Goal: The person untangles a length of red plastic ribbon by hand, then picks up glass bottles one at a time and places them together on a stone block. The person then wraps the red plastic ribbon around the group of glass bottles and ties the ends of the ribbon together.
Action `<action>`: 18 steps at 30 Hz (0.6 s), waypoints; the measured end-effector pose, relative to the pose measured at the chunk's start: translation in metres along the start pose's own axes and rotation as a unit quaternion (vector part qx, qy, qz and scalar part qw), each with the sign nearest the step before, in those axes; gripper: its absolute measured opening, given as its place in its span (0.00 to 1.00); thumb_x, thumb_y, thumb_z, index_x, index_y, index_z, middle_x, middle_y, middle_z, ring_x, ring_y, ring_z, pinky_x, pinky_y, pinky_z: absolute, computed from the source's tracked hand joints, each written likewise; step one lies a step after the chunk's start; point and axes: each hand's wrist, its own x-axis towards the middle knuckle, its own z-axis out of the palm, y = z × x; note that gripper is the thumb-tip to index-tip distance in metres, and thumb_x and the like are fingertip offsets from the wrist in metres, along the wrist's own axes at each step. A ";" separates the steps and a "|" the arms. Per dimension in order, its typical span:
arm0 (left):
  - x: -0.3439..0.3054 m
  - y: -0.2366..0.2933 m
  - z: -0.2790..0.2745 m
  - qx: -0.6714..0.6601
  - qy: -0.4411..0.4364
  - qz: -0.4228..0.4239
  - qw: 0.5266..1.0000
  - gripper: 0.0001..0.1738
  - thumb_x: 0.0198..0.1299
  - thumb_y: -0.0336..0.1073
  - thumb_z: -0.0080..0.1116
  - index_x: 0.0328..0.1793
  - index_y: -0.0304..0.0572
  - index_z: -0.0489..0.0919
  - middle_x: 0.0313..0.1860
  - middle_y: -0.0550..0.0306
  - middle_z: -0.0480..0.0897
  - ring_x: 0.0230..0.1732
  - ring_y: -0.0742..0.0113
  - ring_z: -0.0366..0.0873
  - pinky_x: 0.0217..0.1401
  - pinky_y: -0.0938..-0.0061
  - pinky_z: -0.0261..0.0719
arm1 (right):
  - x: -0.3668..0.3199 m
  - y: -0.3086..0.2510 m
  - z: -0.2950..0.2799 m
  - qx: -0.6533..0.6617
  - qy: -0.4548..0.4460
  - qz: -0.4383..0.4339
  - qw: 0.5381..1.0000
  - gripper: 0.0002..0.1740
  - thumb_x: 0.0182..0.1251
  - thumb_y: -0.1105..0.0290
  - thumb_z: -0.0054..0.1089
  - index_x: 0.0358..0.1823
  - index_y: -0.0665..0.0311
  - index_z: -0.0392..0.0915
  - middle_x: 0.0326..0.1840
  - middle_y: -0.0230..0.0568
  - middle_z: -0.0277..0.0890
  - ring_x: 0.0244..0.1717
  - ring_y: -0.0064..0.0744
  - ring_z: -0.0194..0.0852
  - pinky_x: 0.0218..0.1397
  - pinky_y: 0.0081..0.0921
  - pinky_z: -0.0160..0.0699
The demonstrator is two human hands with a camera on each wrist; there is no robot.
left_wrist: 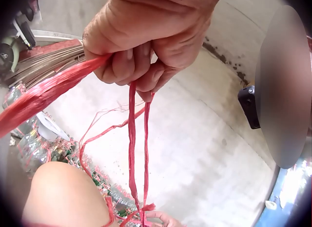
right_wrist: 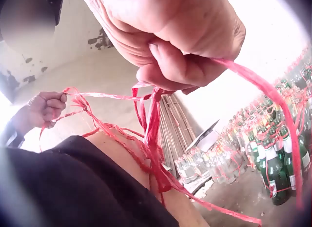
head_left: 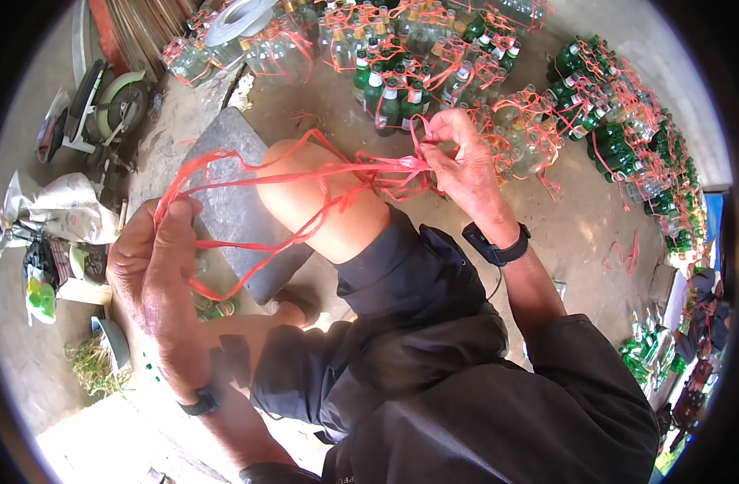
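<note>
Red plastic twine (head_left: pixel 305 171) stretches between both hands above a bare knee, with loose loops hanging off it. The left hand (head_left: pixel 156 282) grips one end in curled fingers; in the left wrist view two strands (left_wrist: pixel 131 154) run down out of that fist (left_wrist: pixel 146 41). At the other end, the right hand (head_left: pixel 466 169) pinches the twine beside a knotted bunch. Seen from the right wrist, the bunch (right_wrist: pixel 153 124) hangs under the right hand's (right_wrist: pixel 170 41) curled fingers, and a loose tail (right_wrist: pixel 273 95) trails off to the side.
Bundles of glass bottles tied with red twine (head_left: pixel 394 97) stand on the floor ahead and along the right wall. A grey slab (head_left: pixel 224 153) lies by the knee. At the left are a small wheeled item (head_left: pixel 119 109) and bags (head_left: pixel 71 210). More green bottles (head_left: pixel 648 351) lie at the lower right.
</note>
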 end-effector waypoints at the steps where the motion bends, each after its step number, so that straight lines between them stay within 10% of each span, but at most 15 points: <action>1: 0.000 0.001 -0.001 0.006 -0.002 0.002 1.000 0.13 0.74 0.39 0.61 0.45 0.34 0.85 0.18 0.78 0.60 0.18 0.89 0.46 0.22 0.81 0.39 | 0.001 0.002 0.000 -0.032 0.017 -0.046 0.998 0.12 0.67 0.80 0.63 0.48 0.61 0.73 0.36 0.34 0.80 0.38 0.21 0.79 0.44 0.25 0.78; 12: 0.008 0.018 -0.038 0.016 0.050 0.030 0.998 0.14 0.73 0.37 0.61 0.54 0.33 0.85 0.20 0.78 0.60 0.20 0.88 0.47 0.24 0.82 0.39 | 0.003 -0.046 -0.033 0.049 -0.153 -0.053 0.986 0.09 0.70 0.84 0.54 0.45 0.67 0.81 0.37 0.31 0.77 0.34 0.16 0.72 0.36 0.21 0.72; 15: 0.007 0.027 -0.048 0.029 0.065 0.047 0.996 0.12 0.72 0.37 0.62 0.51 0.34 0.86 0.22 0.79 0.64 0.22 0.90 0.49 0.26 0.85 0.40 | 0.002 -0.063 -0.041 0.113 -0.197 0.166 0.959 0.04 0.70 0.82 0.59 0.43 0.68 0.79 0.35 0.30 0.72 0.32 0.16 0.67 0.35 0.20 0.69; 18: 0.012 0.028 -0.074 0.031 0.053 0.057 0.997 0.14 0.74 0.37 0.60 0.55 0.33 0.84 0.21 0.78 0.61 0.21 0.89 0.47 0.25 0.83 0.38 | 0.000 -0.059 -0.037 0.031 -0.211 -0.066 0.975 0.05 0.69 0.77 0.66 0.41 0.69 0.78 0.32 0.29 0.67 0.30 0.16 0.62 0.33 0.19 0.66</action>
